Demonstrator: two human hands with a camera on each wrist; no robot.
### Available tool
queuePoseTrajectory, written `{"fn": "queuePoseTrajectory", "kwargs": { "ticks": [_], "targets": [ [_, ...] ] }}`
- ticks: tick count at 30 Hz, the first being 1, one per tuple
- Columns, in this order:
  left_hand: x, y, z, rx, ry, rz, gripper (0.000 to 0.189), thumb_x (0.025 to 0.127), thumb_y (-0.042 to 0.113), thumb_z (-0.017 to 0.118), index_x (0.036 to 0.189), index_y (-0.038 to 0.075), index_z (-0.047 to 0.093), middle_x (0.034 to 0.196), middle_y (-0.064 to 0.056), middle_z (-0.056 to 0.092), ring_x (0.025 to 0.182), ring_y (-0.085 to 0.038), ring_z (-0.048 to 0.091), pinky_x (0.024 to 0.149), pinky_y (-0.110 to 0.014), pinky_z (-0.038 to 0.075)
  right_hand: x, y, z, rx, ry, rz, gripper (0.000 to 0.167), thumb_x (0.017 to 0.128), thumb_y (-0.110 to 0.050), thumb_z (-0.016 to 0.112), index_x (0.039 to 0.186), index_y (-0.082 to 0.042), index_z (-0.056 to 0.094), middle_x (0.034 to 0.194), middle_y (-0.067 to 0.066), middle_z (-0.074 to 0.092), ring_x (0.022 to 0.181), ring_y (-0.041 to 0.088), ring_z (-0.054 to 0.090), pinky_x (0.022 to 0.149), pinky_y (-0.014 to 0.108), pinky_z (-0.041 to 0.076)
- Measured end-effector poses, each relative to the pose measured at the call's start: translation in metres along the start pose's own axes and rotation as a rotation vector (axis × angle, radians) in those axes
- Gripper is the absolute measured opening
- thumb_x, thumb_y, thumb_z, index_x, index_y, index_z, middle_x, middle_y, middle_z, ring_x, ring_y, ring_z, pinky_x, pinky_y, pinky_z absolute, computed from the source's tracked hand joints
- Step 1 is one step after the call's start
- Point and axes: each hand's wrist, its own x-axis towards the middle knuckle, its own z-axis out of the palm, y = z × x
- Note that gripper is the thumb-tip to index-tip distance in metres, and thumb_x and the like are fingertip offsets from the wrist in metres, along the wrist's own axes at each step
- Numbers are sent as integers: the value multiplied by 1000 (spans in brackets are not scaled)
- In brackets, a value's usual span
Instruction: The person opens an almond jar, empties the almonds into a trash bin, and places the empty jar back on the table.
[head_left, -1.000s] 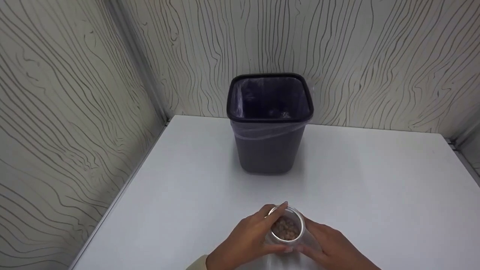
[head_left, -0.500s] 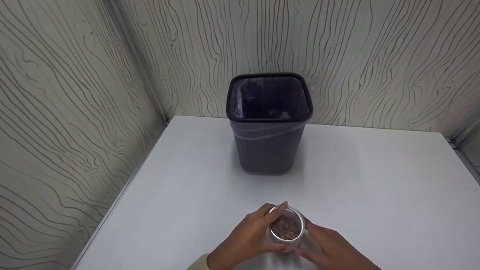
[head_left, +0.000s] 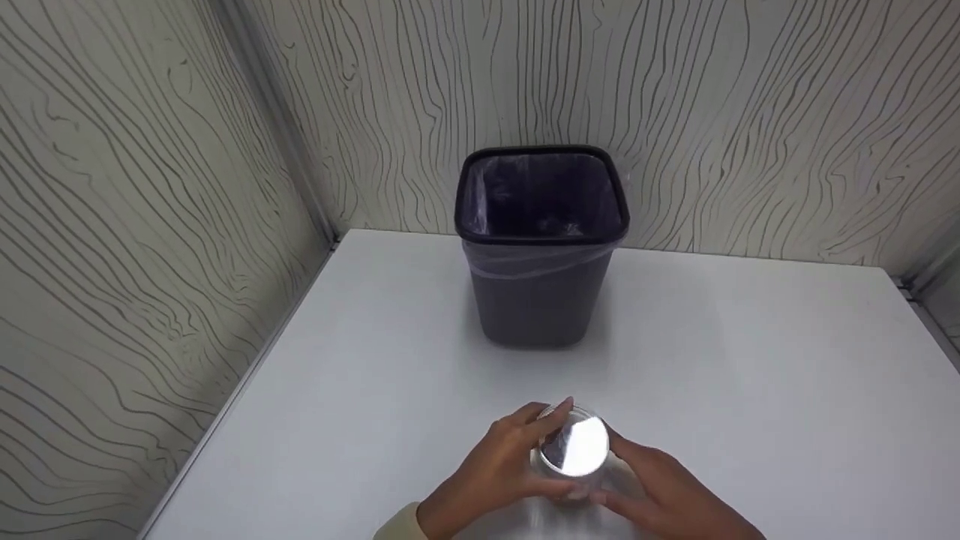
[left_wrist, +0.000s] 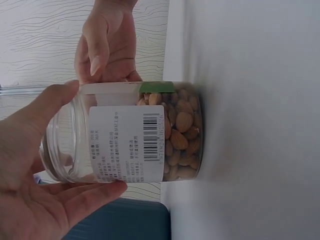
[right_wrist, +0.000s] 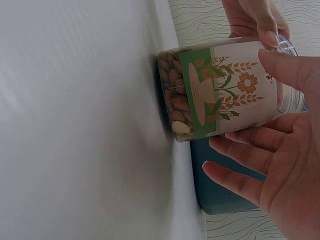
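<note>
A clear jar of almonds (head_left: 574,450) stands between my two hands near the front of the white table. In the left wrist view, its side has a white barcode label (left_wrist: 127,142), with almonds (left_wrist: 183,131) in the lower part. The right wrist view shows a green and cream printed label (right_wrist: 232,90) on another side. My left hand (head_left: 491,461) grips the upper jar, thumb on one side and fingers across its top edge and far side. My right hand (head_left: 660,487) holds the opposite side between thumb and fingers. Bright glare covers much of the jar's top.
Behind the jar, a dark grey bin (head_left: 536,300) with a clear liner stands on the white table (head_left: 750,390). Wood-grain-patterned panels (head_left: 405,97) rise at the back and left.
A bright white reflection now covers the jar's top, where almonds showed before. The jar and both hands have shifted very slightly; both hands still hold it.
</note>
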Motion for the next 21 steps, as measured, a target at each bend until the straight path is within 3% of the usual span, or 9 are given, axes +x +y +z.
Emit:
{"fn": "queuePoseTrajectory", "kwargs": {
  "ticks": [3,11,16,21],
  "targets": [
    [1,-1,0,-7,10,-2,91,79,45,86,154,15,44,134,-2,61,118,-9,61,99,-21,49,3,0,-2,6,2,-25,76,97,-34,70,161,-20,30,158,-3,43,140,19,47,108,33,45],
    [4,-2,-2,-53,90,70,91,78,38,88,154,10,45,135,-6,62,124,-14,60,101,-26,49,9,0,-6,7,47,-64,75,94,-35,74,158,-18,38,154,-4,48,138,18,50,110,24,40],
    [7,0,-2,-106,109,55,91,78,31,90,154,10,44,135,-5,61,122,-14,60,96,-23,51,11,-3,-9,-9,72,-49,83,92,-38,75,161,-19,31,155,-3,47,138,17,49,110,22,39],
    [10,3,1,-175,143,34,91,80,27,89,155,10,41,137,-7,59,123,-16,60,93,-25,54,15,-10,-12,-41,148,-57,91,88,-36,80,161,-18,29,156,-2,46,138,18,48,109,24,39]
  ]
}}
